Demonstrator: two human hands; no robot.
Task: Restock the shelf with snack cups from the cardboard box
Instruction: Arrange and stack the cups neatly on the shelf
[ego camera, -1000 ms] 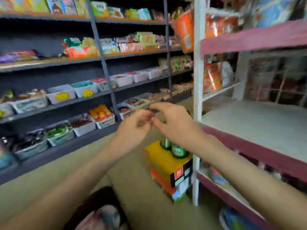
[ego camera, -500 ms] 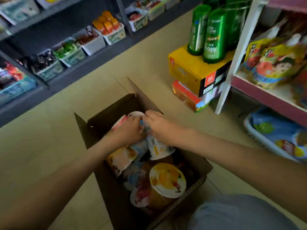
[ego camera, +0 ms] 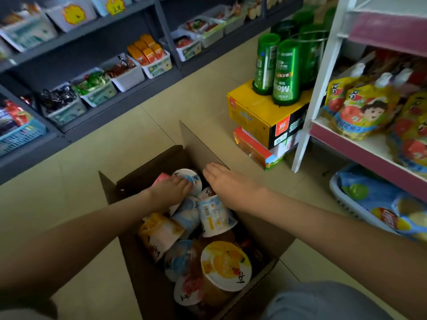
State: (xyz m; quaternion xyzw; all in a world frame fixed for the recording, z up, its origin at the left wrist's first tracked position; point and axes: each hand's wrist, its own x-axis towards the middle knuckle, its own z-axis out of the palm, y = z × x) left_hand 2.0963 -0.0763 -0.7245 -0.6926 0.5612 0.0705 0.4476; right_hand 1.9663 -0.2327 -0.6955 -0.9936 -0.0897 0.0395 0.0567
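An open cardboard box (ego camera: pixel 138 269) stands on the floor in front of me, filled with several snack cups. My left hand (ego camera: pixel 169 192) reaches into its far end and curls over a blue-and-white lidded cup (ego camera: pixel 190 179). My right hand (ego camera: pixel 227 181) hovers flat over the box's far right corner, fingers straight, holding nothing. A cup lying on its side (ego camera: pixel 213 214) sits just under my right wrist. An orange-lidded cup (ego camera: pixel 225 265) stands upright near me. The white and pink shelf (ego camera: pixel 360 146) is on my right.
A yellow carton (ego camera: pixel 251 112) with green bottles (ego camera: pixel 285 72) on top stands on stacked boxes by the shelf's white post. Pouch drinks fill the pink shelf's lower tier. A basket (ego camera: pixel 342 202) sits under it. Dark shelving with snack bins runs along the left.
A second ago I looked up at the shelves with hands together in the air. Since then my view dropped to the box; my left hand has settled on a cup, my right hand flattened.
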